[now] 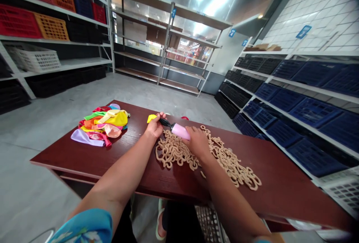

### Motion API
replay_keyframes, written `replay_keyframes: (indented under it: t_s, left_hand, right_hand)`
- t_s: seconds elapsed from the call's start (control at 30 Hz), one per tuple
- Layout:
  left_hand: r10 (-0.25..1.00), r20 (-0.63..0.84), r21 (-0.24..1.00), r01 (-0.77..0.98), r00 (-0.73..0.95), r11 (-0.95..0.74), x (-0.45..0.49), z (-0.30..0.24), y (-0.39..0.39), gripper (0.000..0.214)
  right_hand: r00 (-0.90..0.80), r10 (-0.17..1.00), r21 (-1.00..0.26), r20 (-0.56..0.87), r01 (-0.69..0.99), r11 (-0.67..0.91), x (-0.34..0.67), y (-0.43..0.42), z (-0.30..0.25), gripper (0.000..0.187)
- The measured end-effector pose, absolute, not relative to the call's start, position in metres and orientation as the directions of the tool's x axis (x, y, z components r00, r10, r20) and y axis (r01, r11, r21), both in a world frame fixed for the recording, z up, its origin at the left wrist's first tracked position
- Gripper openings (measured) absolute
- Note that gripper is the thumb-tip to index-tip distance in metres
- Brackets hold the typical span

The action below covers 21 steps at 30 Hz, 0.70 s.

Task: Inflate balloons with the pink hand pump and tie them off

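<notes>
A hand pump with a pink barrel and a black nozzle end lies across the space between my hands, over the table. My right hand is closed around the right end of the pink barrel. At the black end, my left hand is closed on a yellow balloon, and its fingers touch the nozzle. Whether the balloon's neck sits on the nozzle is hidden by those fingers. Beneath the pump and my right forearm spreads a pile of beige curled strands. To the left lies a heap of colourful uninflated balloons.
The dark red table spans the space before me. Shelves with red and orange crates stand at left, blue crates at right. A metal rack is at the back. A small red object shows by the table's far edge.
</notes>
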<state>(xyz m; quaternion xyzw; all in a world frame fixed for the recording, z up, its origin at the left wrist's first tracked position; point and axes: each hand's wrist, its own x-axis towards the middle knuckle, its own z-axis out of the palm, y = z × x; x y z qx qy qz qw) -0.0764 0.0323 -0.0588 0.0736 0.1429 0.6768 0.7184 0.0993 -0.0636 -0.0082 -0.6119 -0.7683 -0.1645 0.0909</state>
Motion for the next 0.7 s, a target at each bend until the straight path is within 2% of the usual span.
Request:
replay_keyframes:
  t_s: [0.17, 0.27, 0.37, 0.47, 0.6, 0.7]
  left_hand:
    - [0.993, -0.095, 0.247, -0.965, 0.063, 0.085, -0.088, -0.056, 0.033, 0.009]
    - [0.983, -0.172, 0.248, -0.963, 0.065, 0.107, -0.092, -0.056, 0.035, 0.020]
    - [0.968, -0.248, 0.285, -0.951, 0.047, 0.119, -0.093, -0.058, 0.037, 0.021]
    - [0.976, -0.214, 0.320, -0.942, 0.038, 0.106, -0.091, -0.061, 0.038, 0.025]
    - [0.982, -0.189, 0.338, -0.937, 0.029, 0.092, -0.089, -0.061, 0.038, 0.044]
    - [0.986, -0.169, 0.374, -0.925, 0.002, 0.066, -0.091, -0.057, 0.035, 0.049]
  right_hand:
    - [-0.255, 0.908, 0.118, 0.333, 0.966, 0.228, 0.099, -0.048, -0.016, 0.049]
    - [-0.284, 0.893, 0.092, 0.348, 0.959, 0.269, 0.103, -0.042, -0.027, 0.051]
    - [-0.298, 0.886, 0.060, 0.354, 0.953, 0.297, 0.106, -0.040, -0.037, 0.051]
    - [-0.296, 0.884, 0.036, 0.362, 0.952, 0.304, 0.108, -0.039, -0.043, 0.051]
    - [-0.273, 0.888, 0.011, 0.370, 0.957, 0.290, 0.107, -0.040, -0.045, 0.056]
    - [-0.268, 0.895, -0.017, 0.357, 0.956, 0.293, 0.105, -0.043, -0.043, 0.059]
